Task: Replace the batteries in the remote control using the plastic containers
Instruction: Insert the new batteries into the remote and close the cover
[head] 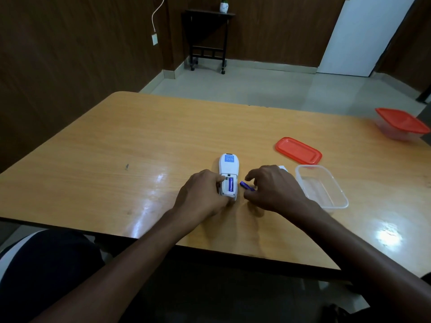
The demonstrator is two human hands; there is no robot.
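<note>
Landmark: white remote control [228,174], face down on the wooden table [140,141], battery compartment open toward the near edge.

Left of the remote: left hand [203,197] wrapped round its lower end, fingers curled on the casing, thumb by the compartment's left wall. Steadying grip, firm.

Inside the remote: 1 purple AAA battery [231,184] seated in the right-hand slot; left-hand slot bare.

Just right of the remote: second purple battery [246,186] pinched at its far end between right thumb and fingertips, lying slanted, low over the table or touching it — cannot tell which. Right hand [272,190] grasping that battery only.

Further right of the remote: a white sliver behind the right hand, probably the compartment cover, mostly hidden. Then an open clear plastic container [321,186], apparently bare inside. Beyond it, a loose orange lid [298,150]. Well right and back, a second container with its orange lid on [401,123].

Likely risks:
- Polarity reversed in the bare slot, given the slanted, end-on pinch.
- Slip from a fingertip-only hold; round cell rolling across the glossy table toward the near edge.
- Spring end not compressed, cell popping back out.
- Spent and fresh cells confused, both purple.
- Right wrist nudging the clear container.
</note>
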